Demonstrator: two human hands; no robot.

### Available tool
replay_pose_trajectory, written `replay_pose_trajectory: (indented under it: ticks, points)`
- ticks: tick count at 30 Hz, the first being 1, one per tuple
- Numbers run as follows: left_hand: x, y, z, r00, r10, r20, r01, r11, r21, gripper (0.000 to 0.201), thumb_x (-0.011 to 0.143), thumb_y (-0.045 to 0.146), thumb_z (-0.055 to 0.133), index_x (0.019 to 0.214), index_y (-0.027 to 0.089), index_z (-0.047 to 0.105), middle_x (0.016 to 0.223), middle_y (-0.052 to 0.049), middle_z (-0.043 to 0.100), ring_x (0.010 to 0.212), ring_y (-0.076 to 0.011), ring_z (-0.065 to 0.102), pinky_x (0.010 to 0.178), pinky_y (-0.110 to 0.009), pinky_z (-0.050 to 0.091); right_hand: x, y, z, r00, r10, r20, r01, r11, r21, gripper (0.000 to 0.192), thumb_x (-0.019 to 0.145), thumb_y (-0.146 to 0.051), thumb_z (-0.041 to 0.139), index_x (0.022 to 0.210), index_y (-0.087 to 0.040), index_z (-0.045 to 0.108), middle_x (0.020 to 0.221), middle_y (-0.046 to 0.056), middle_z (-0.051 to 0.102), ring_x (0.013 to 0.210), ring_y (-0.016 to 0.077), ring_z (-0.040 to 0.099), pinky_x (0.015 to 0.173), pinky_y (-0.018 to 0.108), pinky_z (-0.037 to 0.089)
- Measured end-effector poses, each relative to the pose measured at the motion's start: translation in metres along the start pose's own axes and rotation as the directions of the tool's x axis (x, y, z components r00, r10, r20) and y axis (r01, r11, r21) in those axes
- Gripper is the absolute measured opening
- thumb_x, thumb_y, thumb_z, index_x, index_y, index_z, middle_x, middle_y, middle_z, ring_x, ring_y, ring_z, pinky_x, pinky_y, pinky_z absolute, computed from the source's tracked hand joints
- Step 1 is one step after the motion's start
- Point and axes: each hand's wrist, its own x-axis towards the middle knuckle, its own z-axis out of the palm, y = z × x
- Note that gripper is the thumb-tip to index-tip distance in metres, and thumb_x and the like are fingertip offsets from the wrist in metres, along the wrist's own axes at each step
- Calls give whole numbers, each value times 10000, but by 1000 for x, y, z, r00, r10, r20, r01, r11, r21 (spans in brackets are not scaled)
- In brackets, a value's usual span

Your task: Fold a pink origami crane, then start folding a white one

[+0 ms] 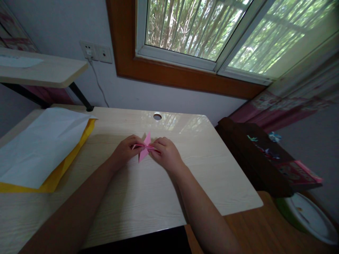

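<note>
A folded piece of pink paper (pixel 144 153) is held just over the middle of the desk. It has a pointed flap toward the window and another toward me, with folded layers running sideways between the hands. My left hand (pixel 129 149) pinches its left side between thumb and fingers. On the opposite side, my right hand (pixel 165 152) grips the folded edge, its fingers curled round it. Parts of the paper are hidden behind the fingertips of both hands.
White sheets (pixel 39 148) lie over yellow paper (pixel 71 164) on the desk's left. Behind them stands a raised shelf (pixel 63 72). The light wooden desk (pixel 206 183) has a round cable hole (pixel 157 116) near its back edge. A dark cabinet (pixel 254 158) stands to the right.
</note>
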Motion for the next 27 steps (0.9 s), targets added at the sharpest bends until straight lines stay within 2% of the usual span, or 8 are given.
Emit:
replay_pose_trajectory:
  ticks: [8,17,23,27]
  points:
    - [1,-2,2,999,25,26,-24,999,-28,104,827,333,739,836,232,762,894,-57,698,872,-202,653,818,-342,518,0,-5,3,1000,11,20,-11,1000,17,159,958,-313,605,981,-232,740,896,91,707,844,220,621,753,360,485]
    - [0,-7,4,1000,10,19,-10,1000,-5,84,845,281,722,898,240,772,918,-53,688,881,-201,650,809,-335,507,0,-4,0,998,47,31,-49,995,83,171,957,-300,595,1003,-223,740,951,99,718,878,215,656,776,347,518]
    - [0,-5,3,1000,24,-5,-24,993,117,51,829,253,729,856,240,770,879,-31,637,817,-176,620,760,-305,491,-1,0,-3,998,62,28,-64,994,84,169,954,-309,607,999,-225,746,932,96,710,851,207,650,756,338,509]
    - [0,-9,3,995,100,-11,-94,968,233,28,825,235,732,835,220,754,855,-32,629,807,-185,598,761,-318,468,-1,3,-3,997,66,26,-67,997,40,143,939,-289,635,996,-222,749,934,97,725,857,215,637,773,351,495]
